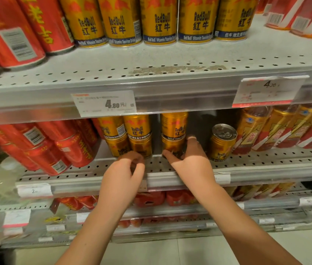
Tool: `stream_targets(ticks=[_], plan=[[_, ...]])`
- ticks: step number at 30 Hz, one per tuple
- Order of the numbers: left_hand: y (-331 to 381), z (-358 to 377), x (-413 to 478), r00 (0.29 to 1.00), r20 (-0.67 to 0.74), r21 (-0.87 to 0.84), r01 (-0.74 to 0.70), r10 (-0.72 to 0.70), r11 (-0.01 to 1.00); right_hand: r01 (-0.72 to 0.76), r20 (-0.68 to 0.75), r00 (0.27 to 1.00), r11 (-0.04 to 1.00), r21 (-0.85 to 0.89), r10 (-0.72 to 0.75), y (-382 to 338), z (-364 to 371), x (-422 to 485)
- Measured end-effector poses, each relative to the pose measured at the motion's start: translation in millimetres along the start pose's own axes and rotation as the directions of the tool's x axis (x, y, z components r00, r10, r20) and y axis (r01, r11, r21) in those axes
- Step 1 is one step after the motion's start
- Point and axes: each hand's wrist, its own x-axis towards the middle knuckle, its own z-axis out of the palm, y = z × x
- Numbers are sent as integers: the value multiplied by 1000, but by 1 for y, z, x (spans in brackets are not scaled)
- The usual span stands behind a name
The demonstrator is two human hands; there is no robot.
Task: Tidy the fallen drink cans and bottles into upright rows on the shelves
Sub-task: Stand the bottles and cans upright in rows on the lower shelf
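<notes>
Gold cans (pixel 140 129) stand stacked two high on the middle shelf (pixel 266 159), just below the 4.80 price tag (pixel 104 103). Below and right of that tag, the right hand (pixel 191 159) wraps thumb and fingers round a stack's lower can (pixel 171 147), probably to slide both cans into line. The left hand (pixel 128 167) curls at the neighbouring stack's base; whether it grips is unclear. Farther right, a single can (pixel 222 144) stands upright alone.
</notes>
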Motion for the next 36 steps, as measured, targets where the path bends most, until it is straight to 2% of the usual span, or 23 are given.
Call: stream_targets(ticks=[3, 6, 9, 18, 20, 23, 25, 27, 31, 36], plan=[[-13, -6, 4, 1000, -13, 42, 16, -15, 999, -1, 59, 998, 1000, 3, 1, -8, 6, 2], [-25, -10, 11, 999, -4, -38, 47, -47, 998, -4, 99, 995, 1000, 10, 2, -9, 9, 1], [-30, -8, 20, 999, 25, -126, 42, -39, 991, -8, 86, 996, 1000, 2, 7, -8, 10, 0], [-37, -3, 20, 998, 51, -87, -22, 27, 996, 24, 56, 998, 998, -63, -21, -8, 8, -8], [-37, -4, 19, 997, 53, -98, -43, 48, 994, 54, -11, 998, 998, -21, -55, -7, 1, -17], [-33, -3, 13, 993, 11, -85, -119, 120, 989, 106, -214, 973, 990, 88, -85, 6, -20, -37], [-22, 2, 6, 985, 6, -112, -172, 174, 979, 83, -348, 937, 983, 163, -21, 21, -40, -48], [-5, 9, 2, 974, 27, -155, -218, 224, 964, 21, -408, 912, 986, 167, 50, 35, -57, -51], [30, 24, -2, 958, 75, -224, -254, 277, 941, -123, -316, 939, 990, 68, 138, 48, -71, -42], [76, 41, 1, 930, 120, -205, -318, 346, 926, -134, -273, 953, 991, 10, 131, 59, -73, -30]])
